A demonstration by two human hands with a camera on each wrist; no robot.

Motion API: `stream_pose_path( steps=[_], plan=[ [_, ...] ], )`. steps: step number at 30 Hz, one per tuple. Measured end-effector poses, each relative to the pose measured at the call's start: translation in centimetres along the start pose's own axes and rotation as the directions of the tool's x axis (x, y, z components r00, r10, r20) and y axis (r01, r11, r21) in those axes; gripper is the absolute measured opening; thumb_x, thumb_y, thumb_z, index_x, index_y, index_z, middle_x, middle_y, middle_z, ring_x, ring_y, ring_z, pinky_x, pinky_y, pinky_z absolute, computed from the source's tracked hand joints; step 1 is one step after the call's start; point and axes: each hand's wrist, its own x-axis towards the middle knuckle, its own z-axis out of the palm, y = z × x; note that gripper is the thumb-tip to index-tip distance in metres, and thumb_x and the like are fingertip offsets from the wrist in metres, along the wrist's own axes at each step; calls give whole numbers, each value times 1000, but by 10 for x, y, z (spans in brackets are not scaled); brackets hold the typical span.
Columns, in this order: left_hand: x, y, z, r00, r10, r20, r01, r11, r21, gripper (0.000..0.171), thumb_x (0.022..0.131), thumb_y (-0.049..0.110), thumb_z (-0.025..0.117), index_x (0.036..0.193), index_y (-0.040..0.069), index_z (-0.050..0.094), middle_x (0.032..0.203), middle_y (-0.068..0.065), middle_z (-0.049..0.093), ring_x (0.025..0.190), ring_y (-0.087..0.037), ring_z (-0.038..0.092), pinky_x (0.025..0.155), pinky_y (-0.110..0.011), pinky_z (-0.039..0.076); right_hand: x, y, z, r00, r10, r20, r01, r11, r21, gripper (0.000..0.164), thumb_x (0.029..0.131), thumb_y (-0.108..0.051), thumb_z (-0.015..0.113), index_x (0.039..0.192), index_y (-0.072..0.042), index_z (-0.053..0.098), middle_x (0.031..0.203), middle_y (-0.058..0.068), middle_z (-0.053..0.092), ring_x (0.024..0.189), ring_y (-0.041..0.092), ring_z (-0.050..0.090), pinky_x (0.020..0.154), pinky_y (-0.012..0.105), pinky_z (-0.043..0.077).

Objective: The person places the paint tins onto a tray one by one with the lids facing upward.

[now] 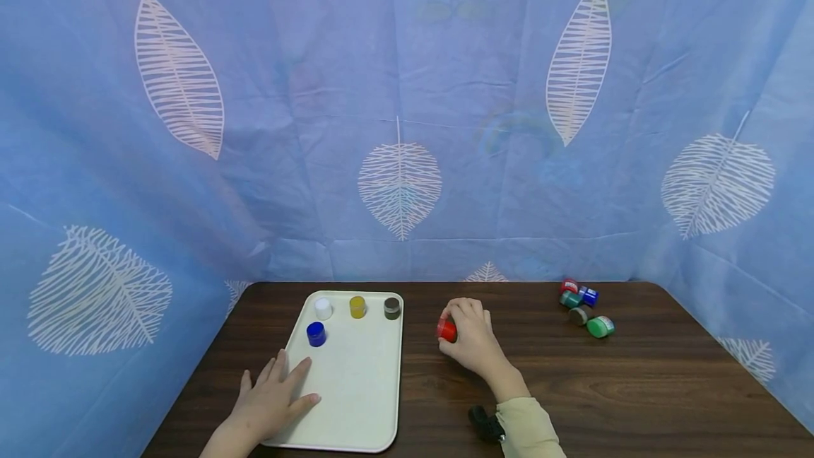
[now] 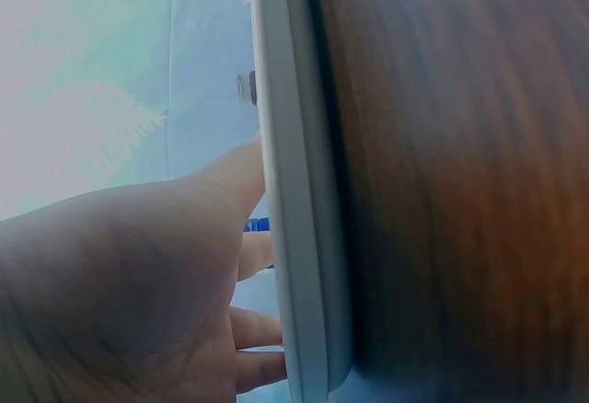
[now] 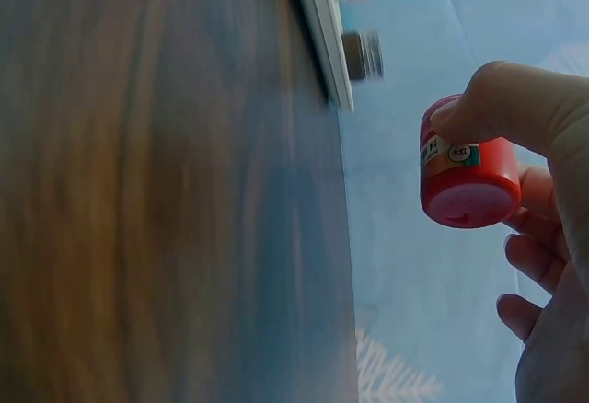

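My right hand [image 1: 475, 342] pinches a small red paint jar [image 3: 474, 175] between thumb and fingers, held above the table to the right of the white tray [image 1: 356, 401]. In the right wrist view the jar carries a printed label and hangs tilted. With fingers spread, my left hand [image 1: 268, 401] rests on the tray's left edge. Along the tray's far end stand a white jar [image 1: 323, 309], a yellow jar [image 1: 357, 307] and a dark jar [image 1: 391, 308]. A blue jar [image 1: 316, 334] sits just nearer, beyond the left fingertips.
At the table's far right lies a loose cluster of several jars, among them a green jar [image 1: 600, 326] and a blue-labelled jar [image 1: 588, 296]. A black strap-like item [image 1: 486, 424] is by the right sleeve. A blue leaf-patterned curtain [image 1: 331, 182] hangs behind the dark wooden table [image 1: 610, 394].
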Motion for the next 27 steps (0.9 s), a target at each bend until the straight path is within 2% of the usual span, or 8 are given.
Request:
stream_pose_path(
  steps=[8,20,27],
  plan=[
    [0,0,0,1000,4,-3,-4,1000,0,80,86,66,55,146,15,43,154,-35,24,139,-57,26,104,-82,8,3,-22,11,997,-63,37,62,998,28,31,73,-19,79,98,-17,61,118,4,59,114,27,45,86,43,38],
    [-2,1,-3,1000,9,-18,-9,1000,-10,77,87,64,56,146,15,44,154,-35,24,139,-56,27,103,-82,9,15,-55,23,991,-118,62,114,991,69,32,74,-21,77,102,-14,62,120,5,59,116,25,45,89,42,39],
    [-2,2,-3,1000,6,-14,-6,1000,-14,78,87,64,56,146,15,44,154,-34,25,139,-56,28,103,-82,9,20,-67,29,986,-141,86,134,987,84,32,74,-22,76,102,-15,61,122,3,59,117,23,44,90,41,39]
  ],
)
